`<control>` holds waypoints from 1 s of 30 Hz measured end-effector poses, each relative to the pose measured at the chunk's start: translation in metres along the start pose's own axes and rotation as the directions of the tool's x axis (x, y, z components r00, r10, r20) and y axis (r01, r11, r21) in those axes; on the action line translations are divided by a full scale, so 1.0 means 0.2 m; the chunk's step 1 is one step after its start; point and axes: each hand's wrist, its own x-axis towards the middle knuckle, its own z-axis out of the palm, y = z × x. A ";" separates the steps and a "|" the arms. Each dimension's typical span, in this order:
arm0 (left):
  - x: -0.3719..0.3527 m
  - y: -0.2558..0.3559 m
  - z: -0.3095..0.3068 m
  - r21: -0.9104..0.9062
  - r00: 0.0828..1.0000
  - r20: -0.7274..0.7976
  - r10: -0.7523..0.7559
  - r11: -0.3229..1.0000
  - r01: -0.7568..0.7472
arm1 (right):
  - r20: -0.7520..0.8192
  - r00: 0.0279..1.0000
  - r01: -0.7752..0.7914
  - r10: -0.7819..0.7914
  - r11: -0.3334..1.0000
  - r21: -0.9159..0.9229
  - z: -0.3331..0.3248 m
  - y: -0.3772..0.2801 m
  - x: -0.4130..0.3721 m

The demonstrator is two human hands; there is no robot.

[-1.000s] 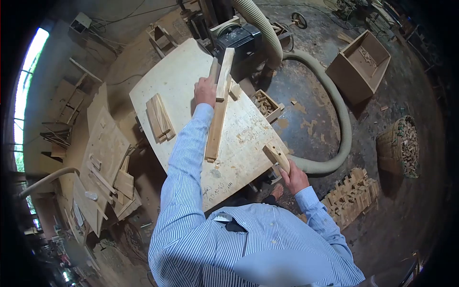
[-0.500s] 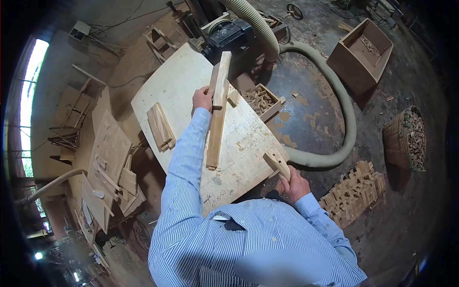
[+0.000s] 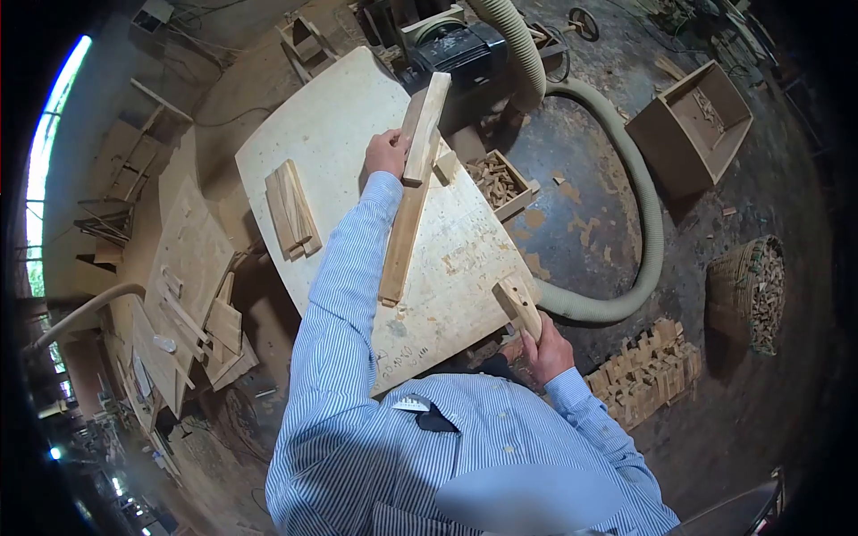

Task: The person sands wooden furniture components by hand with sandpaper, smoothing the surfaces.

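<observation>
My left hand [image 3: 387, 152] rests at the far part of the pale plywood tabletop [image 3: 344, 116], its fingers curled against the left side of a wooden block [image 3: 427, 129]. This block lies along a longer brown wooden strip [image 3: 404, 255] that runs toward me. Beside the strip sits a small wood block [image 3: 444, 166]. Close to my body, my right hand [image 3: 549, 354] is closed around the near end of a pale wooden piece with dark holes [image 3: 521, 304], at the tabletop's right corner. Two wooden boards [image 3: 293, 210] lie side by side at the tabletop's left.
A motor [image 3: 460, 52] stands behind the tabletop, with a ribbed hose [image 3: 645, 196] curving over the floor. A box of offcuts [image 3: 511, 204], a larger wooden bin [image 3: 666, 134], a woven basket [image 3: 735, 281] and piled wood blocks [image 3: 652, 371] are on the right. Leaning boards [image 3: 192, 241] stand left.
The camera view has turned and shifted slightly. Both hands keep nearly the same places on the wooden block and the holed piece.
</observation>
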 end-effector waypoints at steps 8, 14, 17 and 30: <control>-0.02 0.07 -0.06 0.038 0.999 -0.044 0.018 0.999 -0.016 | -0.023 1.000 0.010 -0.011 0.999 -0.046 0.10 0.11 0.03; 0.03 0.01 -0.02 0.023 0.992 -0.099 0.083 0.996 -0.081 | -0.071 0.996 0.047 -0.046 0.999 0.006 0.16 0.18 0.04; 0.00 0.02 -0.04 0.001 0.991 -0.083 0.102 0.995 -0.103 | -0.107 0.991 0.078 -0.080 0.997 -0.030 0.17 0.19 0.05; 0.13 -0.07 -0.02 -0.056 0.984 0.000 0.176 0.983 -0.176 | -0.129 0.985 0.106 -0.112 0.993 -0.053 0.13 0.18 0.01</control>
